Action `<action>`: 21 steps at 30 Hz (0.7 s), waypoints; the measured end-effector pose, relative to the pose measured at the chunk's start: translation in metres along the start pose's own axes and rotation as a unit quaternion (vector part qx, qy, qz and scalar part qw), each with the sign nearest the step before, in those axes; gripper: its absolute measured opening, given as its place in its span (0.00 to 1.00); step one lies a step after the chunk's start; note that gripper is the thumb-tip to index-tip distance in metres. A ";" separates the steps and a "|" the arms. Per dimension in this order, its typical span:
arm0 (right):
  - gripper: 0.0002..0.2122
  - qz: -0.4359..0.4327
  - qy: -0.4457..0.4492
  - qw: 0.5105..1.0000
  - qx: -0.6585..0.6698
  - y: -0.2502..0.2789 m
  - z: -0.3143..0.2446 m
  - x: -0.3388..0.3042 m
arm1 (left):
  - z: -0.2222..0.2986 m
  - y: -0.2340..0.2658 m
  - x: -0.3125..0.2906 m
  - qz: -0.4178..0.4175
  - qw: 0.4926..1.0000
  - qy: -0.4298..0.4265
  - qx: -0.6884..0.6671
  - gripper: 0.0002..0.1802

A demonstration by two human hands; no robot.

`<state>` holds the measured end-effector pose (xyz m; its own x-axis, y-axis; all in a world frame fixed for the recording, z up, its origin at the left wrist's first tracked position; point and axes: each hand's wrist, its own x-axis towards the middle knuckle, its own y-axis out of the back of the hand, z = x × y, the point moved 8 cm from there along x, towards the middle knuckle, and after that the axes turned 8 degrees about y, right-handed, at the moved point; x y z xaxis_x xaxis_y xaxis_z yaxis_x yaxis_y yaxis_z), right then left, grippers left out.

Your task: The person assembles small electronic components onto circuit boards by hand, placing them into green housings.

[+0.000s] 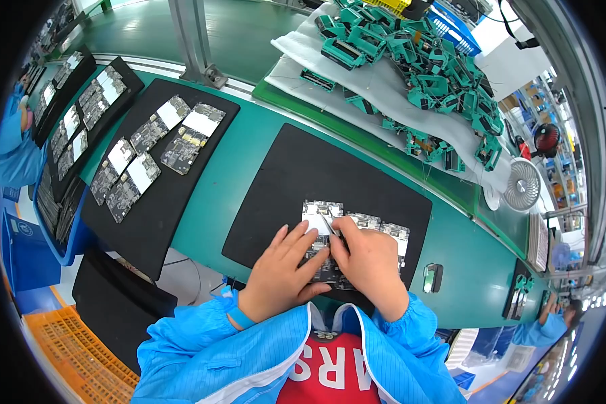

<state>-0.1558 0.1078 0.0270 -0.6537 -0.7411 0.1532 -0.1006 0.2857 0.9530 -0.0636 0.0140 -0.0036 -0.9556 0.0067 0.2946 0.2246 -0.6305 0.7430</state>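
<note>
My right hand is closed round slim metal tweezers. Their tips point down at a circuit board with a white patch. Fingers spread, my left hand lies over the left edge of that board and presses on it. Partly behind my right hand are more circuit boards of the same kind, side by side. All of them rest on a black mat on the green table. My hands hide much of the boards' middle.
Left of me, a second black mat carries several circuit boards. Green plastic fixtures are heaped on a raised shelf at the back right, near a white fan. A small green-and-black part lies to my right.
</note>
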 end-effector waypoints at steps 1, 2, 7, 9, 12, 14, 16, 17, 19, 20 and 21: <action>0.07 0.011 0.013 1.000 0.008 0.000 -0.005 0.001 | 0.000 -0.004 -0.003 0.007 1.000 0.000 0.000 0.29; 0.07 0.009 0.014 1.000 0.008 -0.001 -0.006 0.002 | -0.001 -0.006 -0.004 0.014 1.000 -0.004 0.009 0.29; 0.08 -0.020 -0.015 0.999 0.034 -0.008 -0.003 0.001 | -0.005 -0.007 -0.005 0.021 1.000 -0.003 0.005 0.29; 0.09 -0.023 -0.008 0.999 0.035 -0.007 -0.006 0.000 | -0.005 -0.007 -0.005 0.020 1.000 -0.004 0.002 0.29; 0.11 -0.024 0.002 0.999 0.039 -0.007 -0.008 0.000 | -0.004 -0.007 -0.004 0.013 1.000 -0.004 -0.001 0.30; 0.11 -0.022 0.005 0.999 0.040 -0.005 -0.008 0.000 | -0.004 -0.008 -0.004 0.012 1.000 -0.002 -0.002 0.30; 0.13 -0.008 0.026 1.000 -0.016 0.000 -0.013 0.001 | -0.001 -0.006 -0.001 0.007 1.000 -0.003 0.002 0.30; 0.15 -0.012 0.039 0.998 -0.043 0.000 -0.016 0.001 | 0.001 -0.004 0.002 0.003 1.000 -0.002 0.005 0.29; 0.18 -0.009 0.070 0.993 -0.094 0.001 -0.025 0.002 | -0.001 -0.004 0.000 -0.004 1.000 0.008 0.006 0.29; 0.18 -0.013 0.077 0.992 -0.103 0.000 -0.027 0.003 | -0.001 -0.002 0.000 0.002 1.000 0.017 0.000 0.29; 0.18 -0.018 0.084 0.990 -0.112 0.000 -0.029 0.004 | -0.001 -0.002 0.001 -0.003 1.000 0.019 0.002 0.29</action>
<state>-0.1364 0.0870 0.0349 -0.5171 -0.8441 0.1418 0.0594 0.1299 0.9898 -0.0653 0.0146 -0.0046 -0.9632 -0.0187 0.2680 0.2200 -0.6272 0.7471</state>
